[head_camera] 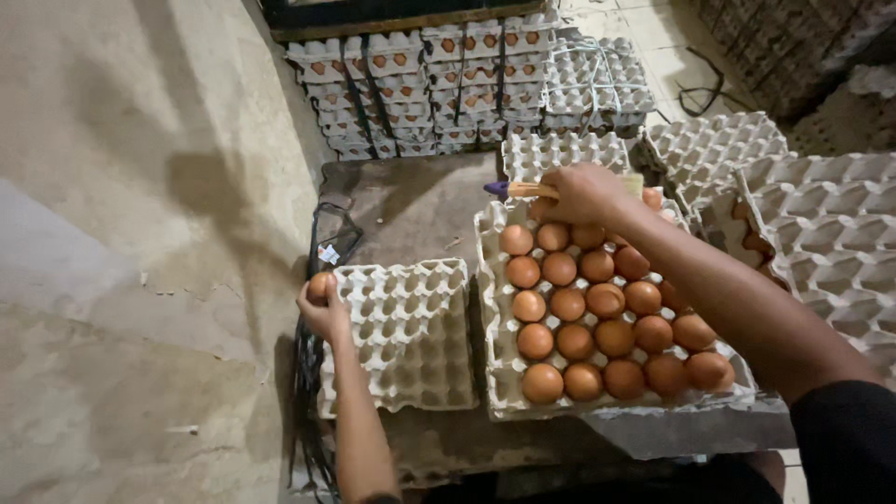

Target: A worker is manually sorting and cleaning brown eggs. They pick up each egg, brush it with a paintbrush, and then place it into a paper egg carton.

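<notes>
Left hand (pixel 324 313) grips egg (pixel 320 285) at empty tray's (pixel 411 364) edge; right hand (pixel 581 193) clutches brush (pixel 523 189).

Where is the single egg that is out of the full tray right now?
In the head view, the egg sits in the left hand at the far-left corner of the empty tray, left of the full tray.

Two bare hands and forearms in view. Left hand (pixel 324 313): no ring, watch or glove; forearm uncovered. Right hand (pixel 581 194): likewise bare; black sleeve (pixel 845 439) covers upper arm at near right corner.
</notes>
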